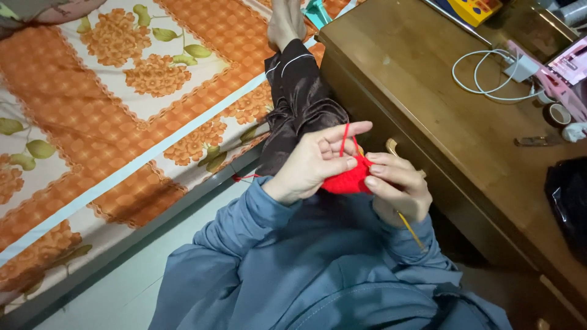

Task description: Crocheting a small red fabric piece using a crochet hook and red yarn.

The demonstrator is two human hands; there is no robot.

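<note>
A small red crocheted piece [346,182] sits between both hands, above my lap. My left hand [309,165] pinches its left side, and a strand of red yarn [343,139] runs up over the raised forefinger. My right hand [398,187] grips the piece's right edge together with a yellow crochet hook [410,230], whose shaft sticks out below the palm toward my blue sleeve. More red yarn [243,178] trails off to the left over the dark trousers. The hook's tip is hidden in the work.
An orange flowered mattress [122,116] lies at left, with my leg in dark trousers [298,98] stretched along it. A brown wooden desk [428,91] at right carries a white charger cable [483,76], a tape roll [557,114] and a black bag [568,195].
</note>
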